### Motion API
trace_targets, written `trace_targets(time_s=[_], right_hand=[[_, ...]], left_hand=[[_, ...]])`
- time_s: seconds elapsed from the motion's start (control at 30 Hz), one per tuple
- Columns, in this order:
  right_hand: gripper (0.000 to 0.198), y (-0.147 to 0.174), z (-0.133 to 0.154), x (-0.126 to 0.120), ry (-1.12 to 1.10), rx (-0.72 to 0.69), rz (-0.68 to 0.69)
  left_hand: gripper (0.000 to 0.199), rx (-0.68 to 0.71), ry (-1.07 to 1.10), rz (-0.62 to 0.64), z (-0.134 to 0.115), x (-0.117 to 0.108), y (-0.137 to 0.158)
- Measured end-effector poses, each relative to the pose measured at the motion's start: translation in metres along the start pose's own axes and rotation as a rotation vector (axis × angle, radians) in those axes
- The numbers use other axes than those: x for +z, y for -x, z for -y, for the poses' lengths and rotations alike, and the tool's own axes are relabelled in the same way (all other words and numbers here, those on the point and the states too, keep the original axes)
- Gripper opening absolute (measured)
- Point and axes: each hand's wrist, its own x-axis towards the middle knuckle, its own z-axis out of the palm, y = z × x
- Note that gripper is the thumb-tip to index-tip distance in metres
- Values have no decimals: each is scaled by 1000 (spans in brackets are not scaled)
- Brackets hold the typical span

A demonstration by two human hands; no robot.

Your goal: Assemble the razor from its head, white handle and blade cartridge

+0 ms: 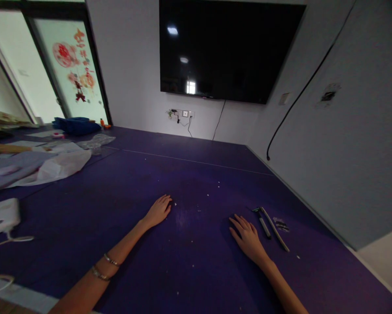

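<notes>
My left hand (159,210) rests palm down on the purple tabletop (124,261), fingers stretched out, with two bracelets further up the arm. Small white scraps lie just beyond its fingertips. My right hand (246,237) lies on the same surface with its fingers spread and nothing in them. Close to its right side are a slim dark-handled tool (264,227), whose kind I cannot make out, and a thin pale strip (274,229). A small clear packet (281,224) with dark contents lies beyond the strip.
At the left are a white device (2,217) with a cable, a white plastic sheet (63,168), papers and a blue cloth bundle (76,125). A wall-mounted television (228,52) hangs above the far edge. A black cable (300,89) dangles along the right wall.
</notes>
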Motion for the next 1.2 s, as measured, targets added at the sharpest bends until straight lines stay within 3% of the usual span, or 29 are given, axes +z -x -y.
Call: trace_targets(time_s=[0.13,0.2,0.3,0.37,0.47,0.63,1.2], right_hand=[[46,-4,-10,-3,-133,-38,-43],[46,-8,-24,-11,-222,-39,-129],[42,-9,-51,-27,-209,108,-316],[40,-6,-67,-37,-107,222,-347],[38,2,-79,-44,31,310,-256],[35,9,-72,-43,114,401,-81],[38,11,-67,-44,122,476,-51]], left_hand=[[35,-5,-1,2,1,1,0],[35,-5,3,-4,2,2,-1],[35,1,11,-16,3,2,-1],[34,6,17,-27,4,3,-1],[35,13,27,-38,5,3,-1],[34,8,38,-52,5,2,-2],[34,7,39,-45,6,3,-2]])
